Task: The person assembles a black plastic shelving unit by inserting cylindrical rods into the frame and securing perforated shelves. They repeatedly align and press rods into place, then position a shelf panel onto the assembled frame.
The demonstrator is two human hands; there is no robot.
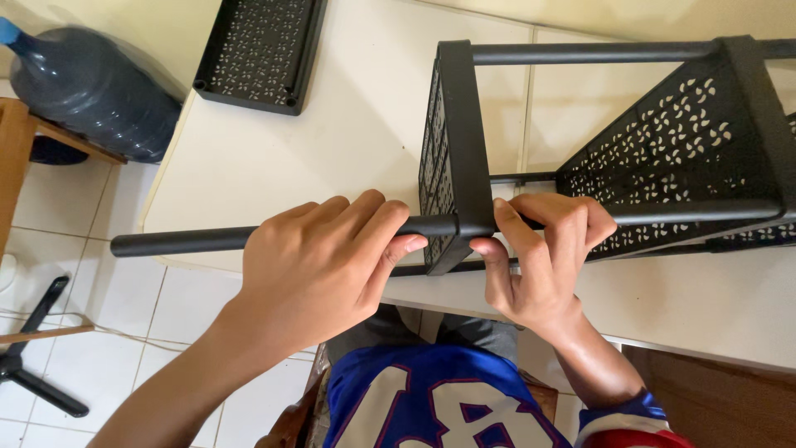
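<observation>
Black metal pole (pixel 178 241) is wrapped in my left hand (pixel 319 265), fingers (pixel 365 217) curled over the top and thumb tucked underneath, closed tight on it just left of the shelf end panel (pixel 460 158). My right hand (pixel 543 257) is clamped on the other side of that panel, fingers (pixel 572 232) folded over the same pole line and thumb pressing up against the panel's lower corner. So the joint sits right between my two hands, touching both.

To do this step well, I'd judge: keep the pole in line with the corner sleeve, brace the panel with the right hand so it can't tip, and push or twist only with the left. The free end of the pole sticks out past the tabletop (pixel 348 124) edge to the left, so there's leverage to misalign if I let it droop.

The rack (pixel 680 133) lies on its side on the tabletop, perforated trays facing inward, upper pole running across the top. A spare perforated tray (pixel 261 50) lies apart, near the far edge. A big blue water jug (pixel 87 87) rests on a wooden stand to the left, off the tabletop. Whether the pole is fully seated I can't tell; the panel hides the joint.
</observation>
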